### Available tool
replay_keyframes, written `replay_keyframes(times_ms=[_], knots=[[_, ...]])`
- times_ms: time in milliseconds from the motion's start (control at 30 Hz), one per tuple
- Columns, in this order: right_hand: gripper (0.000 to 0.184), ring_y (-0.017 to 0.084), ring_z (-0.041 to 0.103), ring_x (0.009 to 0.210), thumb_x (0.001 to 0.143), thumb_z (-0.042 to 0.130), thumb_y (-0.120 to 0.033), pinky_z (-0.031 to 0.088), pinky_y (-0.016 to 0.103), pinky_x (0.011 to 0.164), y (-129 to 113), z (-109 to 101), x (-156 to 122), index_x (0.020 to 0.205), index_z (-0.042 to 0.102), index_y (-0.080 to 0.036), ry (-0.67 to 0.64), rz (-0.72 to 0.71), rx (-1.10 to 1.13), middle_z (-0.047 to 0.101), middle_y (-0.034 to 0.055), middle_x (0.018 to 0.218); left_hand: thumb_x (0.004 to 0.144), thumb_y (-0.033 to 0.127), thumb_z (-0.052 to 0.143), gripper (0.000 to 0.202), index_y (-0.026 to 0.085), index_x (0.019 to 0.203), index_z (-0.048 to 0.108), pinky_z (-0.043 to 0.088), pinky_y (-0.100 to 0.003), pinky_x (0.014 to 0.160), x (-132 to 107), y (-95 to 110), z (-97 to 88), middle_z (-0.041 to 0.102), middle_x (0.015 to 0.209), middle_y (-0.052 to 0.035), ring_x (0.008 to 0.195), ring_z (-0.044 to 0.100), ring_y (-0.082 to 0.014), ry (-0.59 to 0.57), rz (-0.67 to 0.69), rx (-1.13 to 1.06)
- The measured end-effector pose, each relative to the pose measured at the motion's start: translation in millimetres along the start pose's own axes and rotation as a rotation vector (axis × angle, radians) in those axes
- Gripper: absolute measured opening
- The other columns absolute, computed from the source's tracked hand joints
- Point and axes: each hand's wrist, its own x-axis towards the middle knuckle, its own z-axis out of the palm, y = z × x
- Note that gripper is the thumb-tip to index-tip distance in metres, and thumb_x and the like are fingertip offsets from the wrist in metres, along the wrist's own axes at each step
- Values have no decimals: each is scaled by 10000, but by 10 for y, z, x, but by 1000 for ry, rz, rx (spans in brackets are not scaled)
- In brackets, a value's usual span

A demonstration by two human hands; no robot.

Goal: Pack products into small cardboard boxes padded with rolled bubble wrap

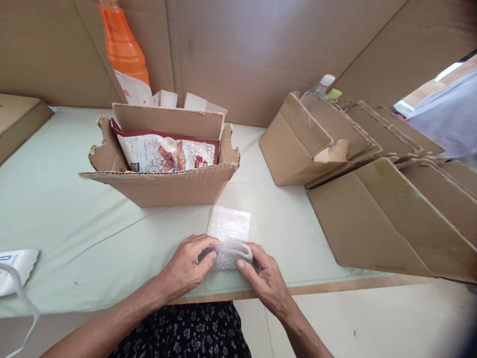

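A sheet of bubble wrap (230, 226) lies on the pale green table (67, 199) near its front edge. Its near end is rolled around something I cannot make out. My left hand (188, 268) grips the left side of that roll with curled fingers. My right hand (263, 278) pinches the right side of it. Just behind stands an open cardboard box (164, 186) holding a red and white printed packet (167, 151).
A row of folded cardboard boxes (372, 174) leans across the right of the table. An orange bottle (124, 49) stands behind the open box. A white device (17, 266) with a strap lies at the left edge. Cardboard walls rise behind. A plastic bottle (320, 87) stands at the back.
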Motion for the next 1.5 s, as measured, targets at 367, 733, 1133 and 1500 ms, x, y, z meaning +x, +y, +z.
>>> replay_keyframes(times_ms=[367, 733, 1133, 1500], knots=[[168, 248, 662, 1123, 961, 560, -128, 594, 410, 877, -22, 156, -4, 1047, 647, -243, 147, -292, -250, 642, 118, 1325, 971, 301, 474, 274, 206, 935, 728, 474, -289, 741, 23, 54, -46, 743, 830, -13, 772, 651, -168, -51, -60, -43], [153, 216, 683, 1045, 980, 535, -148, 584, 367, 876, -27, 193, -81, 1037, 628, -255, 330, -139, 129, 710, 75, 1065, 976, 326, 464, 308, 203, 793, 679, 453, -295, 747, 17, 58, -88, 683, 747, -13, 761, 605, -176, -101, -102, -69], [122, 159, 664, 653, 970, 581, -306, 525, 262, 540, 85, 272, 26, 1017, 657, -224, 383, 137, 135, 730, 42, 878, 906, 336, 549, 230, 199, 726, 592, 455, -319, 763, -21, -13, -5, 631, 773, -18, 812, 581, -191, -58, -93, -16], [151, 207, 666, 808, 960, 550, -138, 494, 379, 744, 99, 232, 98, 1028, 640, -238, 276, -173, -268, 730, 27, 877, 973, 278, 518, 336, 196, 648, 491, 412, -365, 818, 4, -90, 119, 590, 679, 5, 770, 549, -176, 176, 66, 242]])
